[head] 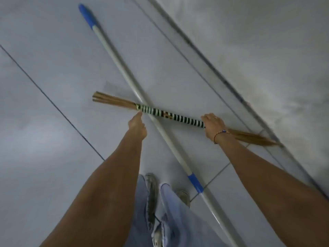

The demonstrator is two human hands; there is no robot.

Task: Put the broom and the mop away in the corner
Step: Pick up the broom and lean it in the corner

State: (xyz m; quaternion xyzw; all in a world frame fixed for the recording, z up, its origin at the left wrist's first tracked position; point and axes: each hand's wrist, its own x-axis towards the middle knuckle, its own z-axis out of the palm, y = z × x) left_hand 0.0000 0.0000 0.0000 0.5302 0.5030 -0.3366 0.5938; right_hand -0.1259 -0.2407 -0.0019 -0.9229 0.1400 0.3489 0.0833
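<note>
A short broom (pixel 170 116) with a green-and-black striped wrap and brown straw at both ends is held level above the floor. My right hand (pixel 212 124) is closed around the right end of the wrap. My left hand (pixel 138 128) reaches out with straight fingers, its tips at the left end of the wrap, and holds nothing. Beneath the broom, the mop's long white pole (pixel 114 56) with blue sleeves lies diagonally on the floor, from far left to near right. The mop head is out of view.
The floor (pixel 53 77) is pale grey tile with dark grout lines. A wall (pixel 258 50) with a dark base line runs diagonally along the right side. My legs in jeans and my shoes (pixel 151 189) stand just left of the pole's near end.
</note>
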